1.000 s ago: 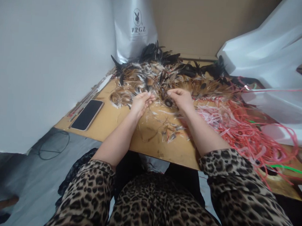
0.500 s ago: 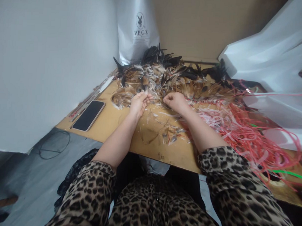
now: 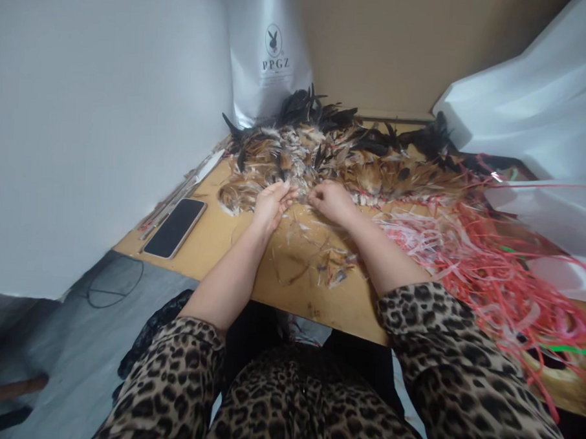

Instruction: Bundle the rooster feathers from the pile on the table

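At the front edge of a heap of brown, cream and black feathers, my left hand is closed in a pinch. A small whitish piece that looks like a feather shows at its thumb and fingertip. My right hand is closer to the heap's middle, its fingers curled and pressed together. What those fingers hold, if anything, is hidden. The two hands are a short gap apart over the table. Loose feather scraps lie below them on the wood.
A tangle of pink and red plastic strips spreads over the right side. A phone lies at the left edge, near thin sticks. A silver-white bag stands behind the feathers, and white sacks are at the right.
My right hand has moved left, closer to my left hand. My left hand stays pinched in nearly the same place. The whole view has shifted slightly.
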### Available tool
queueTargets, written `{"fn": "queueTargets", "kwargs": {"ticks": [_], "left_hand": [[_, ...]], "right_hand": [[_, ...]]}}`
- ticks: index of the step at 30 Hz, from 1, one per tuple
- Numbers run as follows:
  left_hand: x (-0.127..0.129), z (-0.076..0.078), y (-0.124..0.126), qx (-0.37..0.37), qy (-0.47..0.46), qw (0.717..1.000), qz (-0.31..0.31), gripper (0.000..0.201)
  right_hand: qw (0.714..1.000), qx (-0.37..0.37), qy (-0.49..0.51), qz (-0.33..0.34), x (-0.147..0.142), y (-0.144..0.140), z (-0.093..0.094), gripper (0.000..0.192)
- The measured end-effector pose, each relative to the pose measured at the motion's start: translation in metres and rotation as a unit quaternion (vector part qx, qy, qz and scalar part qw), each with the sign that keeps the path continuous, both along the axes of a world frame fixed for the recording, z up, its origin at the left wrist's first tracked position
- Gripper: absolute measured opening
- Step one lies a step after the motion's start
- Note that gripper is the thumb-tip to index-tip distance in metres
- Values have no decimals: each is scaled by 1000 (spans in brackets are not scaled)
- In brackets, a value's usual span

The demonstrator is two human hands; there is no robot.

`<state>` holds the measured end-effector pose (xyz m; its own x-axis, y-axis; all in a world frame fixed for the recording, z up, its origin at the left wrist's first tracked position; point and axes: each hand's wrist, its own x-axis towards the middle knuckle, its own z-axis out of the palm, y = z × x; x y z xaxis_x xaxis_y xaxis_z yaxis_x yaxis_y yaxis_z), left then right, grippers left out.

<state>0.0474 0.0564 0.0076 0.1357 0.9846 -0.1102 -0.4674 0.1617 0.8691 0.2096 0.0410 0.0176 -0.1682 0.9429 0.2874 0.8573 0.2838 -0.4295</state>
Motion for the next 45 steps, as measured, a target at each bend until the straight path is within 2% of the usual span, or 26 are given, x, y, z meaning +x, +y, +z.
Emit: {"fn": "queueTargets", "kwargs": {"ticks": [3,5,9,12,15,20,26,31,33,37,45], "left_hand": [[0,3,-2,-1,1,1000,-23,8],[1,5,-4,-2,9,999,-46,9],[1,4,-6,10,14,995,-97,11],[1,0,-7,24,7,991,-131,11],[3,-3,-8,19,6,990,-139,11],[5,-1,-8,-11,-18,993,-112,8],[4,-1,-4,-27,-73,994,-72,7],[5,-3,-3,-46,-110,990,-71,12],[6,-3,-4,-54,-110,989,-79,12],[8,-3,-7,-57,-102,989,-89,12],[9,-3,-11,-57,-51,991,-114,3]], "right_hand": [[992,-39,97,68,16,-2,15,13],[983,-72,143,87,24,-5,28,15],[976,-110,155,111,31,-14,47,14],[973,-133,144,125,31,-18,53,10],[969,-143,143,138,31,-17,51,8],[960,-157,194,129,30,-11,42,9],[910,-168,369,93,30,-7,35,27],[877,-226,411,108,22,-7,27,36],[870,-222,426,110,15,-8,24,36],[866,-176,459,90,5,-9,20,34],[891,-150,425,49,12,-9,27,30]]}}
